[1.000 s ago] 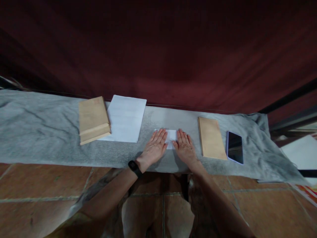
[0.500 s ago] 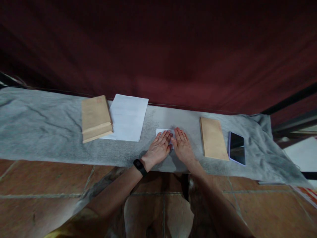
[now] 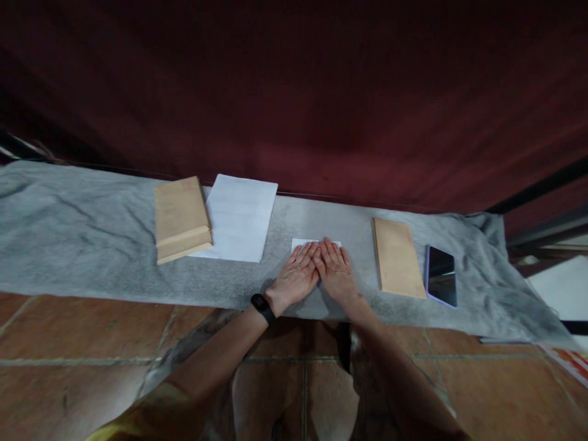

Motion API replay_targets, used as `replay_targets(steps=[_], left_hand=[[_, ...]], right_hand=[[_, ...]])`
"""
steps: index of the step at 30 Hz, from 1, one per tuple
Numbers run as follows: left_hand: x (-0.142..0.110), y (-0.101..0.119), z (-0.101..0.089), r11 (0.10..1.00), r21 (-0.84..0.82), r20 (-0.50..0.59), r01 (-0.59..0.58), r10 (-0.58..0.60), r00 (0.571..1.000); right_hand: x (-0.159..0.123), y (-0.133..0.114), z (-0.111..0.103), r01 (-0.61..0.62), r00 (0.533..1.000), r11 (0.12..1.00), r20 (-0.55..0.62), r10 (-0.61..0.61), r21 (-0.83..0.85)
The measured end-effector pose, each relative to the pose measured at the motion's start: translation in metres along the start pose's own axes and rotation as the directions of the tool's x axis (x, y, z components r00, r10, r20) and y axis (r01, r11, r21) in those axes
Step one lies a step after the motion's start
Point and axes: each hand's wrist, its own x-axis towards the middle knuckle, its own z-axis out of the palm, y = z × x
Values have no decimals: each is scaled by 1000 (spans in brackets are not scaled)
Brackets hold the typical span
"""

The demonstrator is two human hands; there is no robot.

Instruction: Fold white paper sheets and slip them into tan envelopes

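Observation:
A small piece of white paper (image 3: 296, 243), seemingly folded, lies on the grey cloth, mostly covered by my hands. My left hand (image 3: 297, 274) is laid flat on its left part, fingers stretched forward. On its right part rests my right hand (image 3: 337, 272), also flat, with fingers extended. The two hands meet at the fingers and thumbs. Only the far edge and corners of the paper show. Left of my hands is a stack of white sheets (image 3: 243, 214), partly under a stack of brown envelopes (image 3: 181, 211).
A grey cloth (image 3: 105, 269) covers the long narrow bench. To the right lie more brown envelopes (image 3: 399, 257) and a phone (image 3: 441, 275) in a purple case. A dark red curtain (image 3: 294, 110) hangs behind. Tiled floor (image 3: 82, 337) shows in front.
My right hand has moved slightly left and now touches my left hand. The paper's far right corner shows now beyond my right fingers. My left hand stays flat on the paper.

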Motion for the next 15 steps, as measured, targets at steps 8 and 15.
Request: replay_targets(steps=[8,15], left_hand=[[2,-2,-1,999,-3,-3,38,-38,999],[4,-7,4,995,12,-41,98,-97,994]], right_hand=[[0,5,3,-8,1000,999,-15,8,-32],[-2,12,4,-48,998,998,-35,47,-34]])
